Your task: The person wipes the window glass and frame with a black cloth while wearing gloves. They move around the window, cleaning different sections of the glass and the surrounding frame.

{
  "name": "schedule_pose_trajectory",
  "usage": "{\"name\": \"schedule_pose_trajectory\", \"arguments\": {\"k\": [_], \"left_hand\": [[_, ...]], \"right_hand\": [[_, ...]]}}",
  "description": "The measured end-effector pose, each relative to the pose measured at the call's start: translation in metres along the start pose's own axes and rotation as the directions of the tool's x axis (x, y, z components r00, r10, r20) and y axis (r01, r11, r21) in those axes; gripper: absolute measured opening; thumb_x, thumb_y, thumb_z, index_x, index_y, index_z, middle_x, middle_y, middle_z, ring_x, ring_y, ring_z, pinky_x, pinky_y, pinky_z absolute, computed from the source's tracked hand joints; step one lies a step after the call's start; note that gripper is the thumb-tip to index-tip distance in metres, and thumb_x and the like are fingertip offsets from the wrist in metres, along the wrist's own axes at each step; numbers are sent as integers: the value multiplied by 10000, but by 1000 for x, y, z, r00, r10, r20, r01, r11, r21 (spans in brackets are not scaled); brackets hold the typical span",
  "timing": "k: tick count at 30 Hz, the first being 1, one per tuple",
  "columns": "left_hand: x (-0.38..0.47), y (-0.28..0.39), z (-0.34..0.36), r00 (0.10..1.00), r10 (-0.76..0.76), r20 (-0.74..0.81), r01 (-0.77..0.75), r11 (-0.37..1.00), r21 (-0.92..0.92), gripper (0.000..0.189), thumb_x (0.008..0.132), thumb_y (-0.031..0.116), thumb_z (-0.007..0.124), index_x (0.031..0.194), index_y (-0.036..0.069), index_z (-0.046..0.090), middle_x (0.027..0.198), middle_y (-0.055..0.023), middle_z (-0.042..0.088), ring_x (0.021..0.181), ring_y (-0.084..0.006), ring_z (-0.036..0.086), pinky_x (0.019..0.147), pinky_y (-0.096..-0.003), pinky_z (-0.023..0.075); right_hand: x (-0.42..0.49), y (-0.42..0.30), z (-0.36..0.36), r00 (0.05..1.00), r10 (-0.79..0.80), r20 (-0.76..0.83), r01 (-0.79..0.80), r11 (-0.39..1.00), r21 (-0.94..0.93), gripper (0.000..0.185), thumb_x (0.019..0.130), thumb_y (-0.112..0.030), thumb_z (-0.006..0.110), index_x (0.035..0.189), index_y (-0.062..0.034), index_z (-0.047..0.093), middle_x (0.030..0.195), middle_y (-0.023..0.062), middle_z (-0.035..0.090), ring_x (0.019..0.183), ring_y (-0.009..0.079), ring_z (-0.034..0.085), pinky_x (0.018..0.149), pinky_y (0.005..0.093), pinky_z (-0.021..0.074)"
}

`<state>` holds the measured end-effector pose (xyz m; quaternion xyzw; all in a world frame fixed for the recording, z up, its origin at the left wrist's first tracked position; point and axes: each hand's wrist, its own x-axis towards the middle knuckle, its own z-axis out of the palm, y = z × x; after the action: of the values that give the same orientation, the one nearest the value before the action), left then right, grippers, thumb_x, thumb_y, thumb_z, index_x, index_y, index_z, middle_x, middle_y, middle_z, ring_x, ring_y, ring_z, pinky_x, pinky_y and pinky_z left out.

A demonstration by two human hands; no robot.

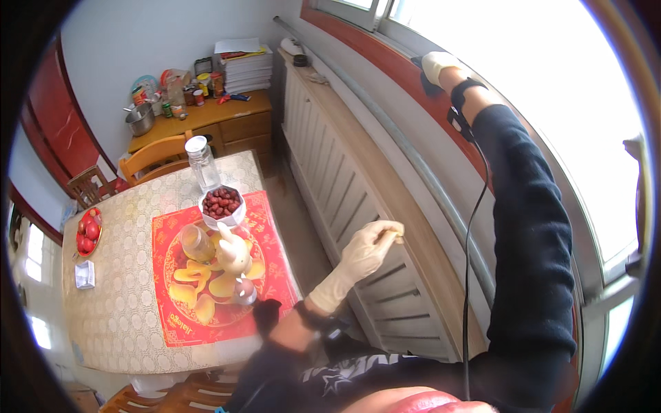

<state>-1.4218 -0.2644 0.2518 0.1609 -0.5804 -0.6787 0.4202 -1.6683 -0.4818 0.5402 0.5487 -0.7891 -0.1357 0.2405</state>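
Observation:
My right hand (440, 67), in a pale glove, reaches far up to the window's lower edge. It presses a dark cloth (430, 82) against the red-brown window sill (377, 56), beside the metal window frame (413, 36). My left hand (369, 248), gloved the same way, hovers over or rests at the edge of the wooden radiator cover (413, 235); contact is unclear. Its fingers are curled in against the thumb, and I see nothing between them. Straps with small devices circle both wrists, and a black cable (467, 258) hangs along my right arm.
A grey pipe (413, 165) runs between the cover and the sill. At left, a dining table (119, 315) bears a glass bottle (204, 165), a bowl of red dates (222, 219) and a white rabbit figure (233, 255). Behind it stands a wooden cabinet (242, 118) with stacked papers (247, 69).

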Motion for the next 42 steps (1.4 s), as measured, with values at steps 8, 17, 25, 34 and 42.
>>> {"name": "schedule_pose_trajectory", "arguments": {"k": [8,17,25,34,42], "left_hand": [[-1,-35,-73,956,-160,-247,188,977,96,225,1057,159,545,1158,-10,654,993,-79,724,944,-125,679,849,-252,496],[3,-53,-80,907,-371,-200,403,901,160,272,1047,203,544,1178,-2,666,1043,-107,746,987,-185,705,923,-292,505],[15,-47,-60,931,-354,-92,348,934,-77,246,1043,199,572,1165,6,663,990,-59,732,892,-116,678,816,-274,549],[77,32,-58,947,240,-215,-309,864,-398,717,966,229,724,1528,30,326,1390,-92,536,1269,-178,545,1034,-337,493],[22,39,-44,934,94,-344,-324,628,-707,381,1054,141,553,1411,31,482,1381,-115,566,1251,-291,595,1065,-437,521]], "right_hand": [[152,-66,-7,987,-92,132,88,996,30,277,875,-164,706,1129,-63,756,1134,158,734,1036,331,715,858,405,570],[224,-26,1,948,-271,-164,310,900,307,421,892,-216,677,1312,-186,683,1177,81,739,1062,304,708,928,432,569],[118,70,-25,786,-532,-314,550,372,748,250,961,-92,641,1198,-28,687,1038,29,717,944,135,665,867,280,543],[-29,-23,-19,189,-882,-432,879,-45,475,335,936,-93,698,1259,-14,656,1182,98,692,1015,149,678,877,266,566],[-131,-106,18,695,-712,-100,540,424,727,229,960,-117,661,1178,-61,702,1061,41,728,906,119,696,845,249,576]]}}
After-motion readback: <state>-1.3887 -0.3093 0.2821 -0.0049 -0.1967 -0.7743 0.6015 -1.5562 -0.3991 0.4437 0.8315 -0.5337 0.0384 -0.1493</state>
